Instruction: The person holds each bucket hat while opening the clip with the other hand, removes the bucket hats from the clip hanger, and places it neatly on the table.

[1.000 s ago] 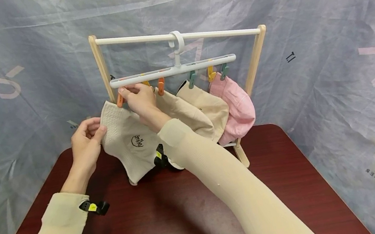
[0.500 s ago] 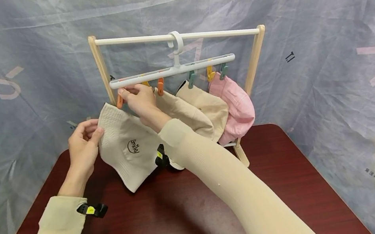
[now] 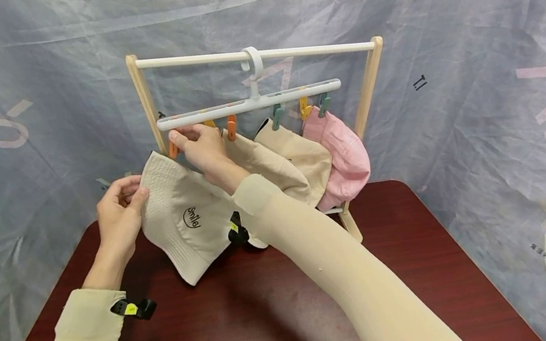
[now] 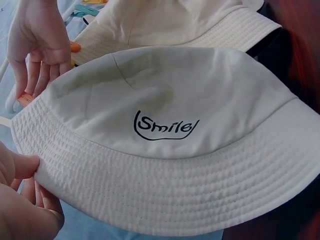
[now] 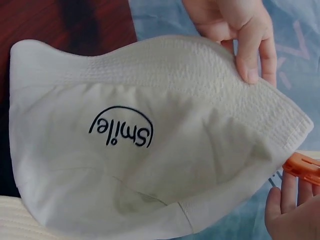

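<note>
My left hand [image 3: 119,221] pinches the brim of an off-white bucket hat [image 3: 174,199] with "Smile" lettering, thumb in front and fingers behind, as the left wrist view also shows. My right hand [image 3: 203,152] pinches an orange clothespin [image 3: 173,150] at the left end of a white clip hanger [image 3: 238,108]. In the right wrist view the orange clothespin [image 5: 303,168] sits right at the brim's corner. The hat hangs tilted, crown toward the right, its lower brim close over the table. Part of its crown is hidden behind the right forearm in the head view.
On the same hanger hang two beige hats [image 3: 272,167] and a pink hat [image 3: 343,155], from orange, yellow and green clothespins. The hanger hooks over the white rail [image 3: 308,49] of a wooden rack [image 3: 368,87] standing on a dark red table [image 3: 399,246]. Grey cloth [image 3: 479,106] surrounds it.
The left hand has drawn the off-white hat's brim slightly left and down, and the hat has turned, its lettering now more slanted. The right hand stays at the orange clothespin.
</note>
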Demonstrator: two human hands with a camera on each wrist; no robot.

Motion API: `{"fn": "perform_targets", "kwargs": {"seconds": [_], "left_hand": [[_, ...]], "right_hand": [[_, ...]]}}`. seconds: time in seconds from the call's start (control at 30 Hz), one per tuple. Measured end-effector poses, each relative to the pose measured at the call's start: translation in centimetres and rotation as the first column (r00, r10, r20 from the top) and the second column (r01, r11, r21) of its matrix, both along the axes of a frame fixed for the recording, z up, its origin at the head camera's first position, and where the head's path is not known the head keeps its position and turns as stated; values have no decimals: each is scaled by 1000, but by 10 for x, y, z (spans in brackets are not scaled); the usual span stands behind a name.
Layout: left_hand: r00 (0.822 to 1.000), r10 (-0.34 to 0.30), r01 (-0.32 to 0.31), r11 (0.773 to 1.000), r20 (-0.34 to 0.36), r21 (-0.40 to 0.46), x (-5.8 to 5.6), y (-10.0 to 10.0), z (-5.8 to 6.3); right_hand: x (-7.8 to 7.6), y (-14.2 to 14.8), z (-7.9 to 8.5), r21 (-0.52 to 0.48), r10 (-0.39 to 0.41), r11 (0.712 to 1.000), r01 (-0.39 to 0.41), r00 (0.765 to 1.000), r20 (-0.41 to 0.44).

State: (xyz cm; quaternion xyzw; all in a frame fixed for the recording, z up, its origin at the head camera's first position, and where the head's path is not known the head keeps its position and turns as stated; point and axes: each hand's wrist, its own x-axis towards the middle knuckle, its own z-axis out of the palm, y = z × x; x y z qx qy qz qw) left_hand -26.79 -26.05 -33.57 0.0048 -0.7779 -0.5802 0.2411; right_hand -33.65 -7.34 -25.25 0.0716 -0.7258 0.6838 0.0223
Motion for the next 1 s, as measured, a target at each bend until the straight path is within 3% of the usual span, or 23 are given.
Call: {"fn": "perform_targets", "kwargs": {"seconds": [0.47,1.0], "left_hand": [[999,19,-17,999,-36,47,4,11,-4],[995,28,-20,996,-98,89,7,17,-15]], "right_hand": [[-2,11,-3,100,115,989,-107,991,-75],[6,23,-14,31,235,972,-233,960,-152]]}}
